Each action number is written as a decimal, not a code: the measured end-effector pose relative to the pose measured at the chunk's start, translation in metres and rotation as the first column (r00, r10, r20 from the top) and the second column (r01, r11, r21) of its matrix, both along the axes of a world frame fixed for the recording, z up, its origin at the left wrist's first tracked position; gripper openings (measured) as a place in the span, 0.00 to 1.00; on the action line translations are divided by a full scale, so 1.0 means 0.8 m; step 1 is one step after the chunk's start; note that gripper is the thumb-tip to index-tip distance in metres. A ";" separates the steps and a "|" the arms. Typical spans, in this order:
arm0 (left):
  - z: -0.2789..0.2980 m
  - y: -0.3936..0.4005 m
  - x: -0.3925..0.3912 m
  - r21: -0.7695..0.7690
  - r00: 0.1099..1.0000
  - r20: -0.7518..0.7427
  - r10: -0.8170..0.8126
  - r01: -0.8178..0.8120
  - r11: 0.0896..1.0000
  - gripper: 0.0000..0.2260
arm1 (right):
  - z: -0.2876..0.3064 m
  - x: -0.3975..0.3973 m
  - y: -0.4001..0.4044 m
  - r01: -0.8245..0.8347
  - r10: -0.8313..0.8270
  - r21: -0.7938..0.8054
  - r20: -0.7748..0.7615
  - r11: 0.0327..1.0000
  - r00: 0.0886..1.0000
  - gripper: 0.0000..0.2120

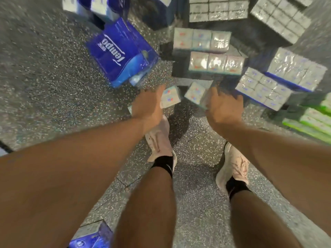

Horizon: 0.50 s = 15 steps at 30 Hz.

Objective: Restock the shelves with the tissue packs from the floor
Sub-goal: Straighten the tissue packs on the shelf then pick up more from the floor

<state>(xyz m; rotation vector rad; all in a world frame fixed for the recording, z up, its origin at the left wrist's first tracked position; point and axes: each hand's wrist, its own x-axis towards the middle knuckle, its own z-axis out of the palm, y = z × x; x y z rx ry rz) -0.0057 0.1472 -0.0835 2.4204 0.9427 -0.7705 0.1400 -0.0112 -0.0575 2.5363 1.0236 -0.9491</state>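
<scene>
— Two small white tissue packs are held above the speckled floor (44, 72): one tissue pack (170, 98) is gripped by the left hand (146, 106), the other tissue pack (196, 95) by the right hand (223, 106), fingers curled round each.

— And what is seen around them?

— Just beyond the hands, two rows of wrapped white packs (209, 52) are stacked on the floor. A blue Tempo multipack (121, 52) is tilted to their left. A larger bundle of white packs with a blue edge (263, 90) is seen to the right, near green packs (315, 120) at the frame's edge. White trainers (158, 140) with black socks are planted below the hands. Everything is blurred by motion, so print on the packs cannot be read.
</scene>
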 end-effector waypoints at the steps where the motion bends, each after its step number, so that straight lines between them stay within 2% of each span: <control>1: 0.027 0.008 -0.005 -0.025 0.999 -0.011 0.038 -0.038 0.999 0.26 | 0.028 -0.004 0.002 0.013 -0.012 0.008 -0.031 1.000 0.999 0.21; 5: 0.178 0.044 -0.014 -0.044 0.970 -0.047 0.240 -0.242 0.969 0.26 | 0.173 -0.011 0.032 0.059 -0.056 0.022 -0.134 0.998 0.989 0.21; 9: 0.363 0.085 -0.013 -0.054 0.926 -0.015 0.377 -0.377 0.925 0.27 | 0.336 0.009 0.095 -0.071 0.086 0.102 -0.151 0.992 0.985 0.17; 11: 0.458 0.104 -0.023 -0.036 0.886 0.056 0.461 -0.459 0.888 0.29 | 0.423 0.024 0.128 -0.189 0.212 0.184 -0.112 0.964 0.971 0.13; 14: 0.611 0.112 -0.058 0.034 0.818 0.151 0.555 -0.566 0.824 0.29 | 0.562 0.031 0.171 -0.384 0.400 0.342 0.027 0.858 0.916 0.07; 15: 0.662 0.107 -0.076 0.053 0.790 0.193 0.582 -0.601 0.798 0.28 | 0.610 0.026 0.182 -0.425 0.435 0.388 0.067 0.818 0.898 0.11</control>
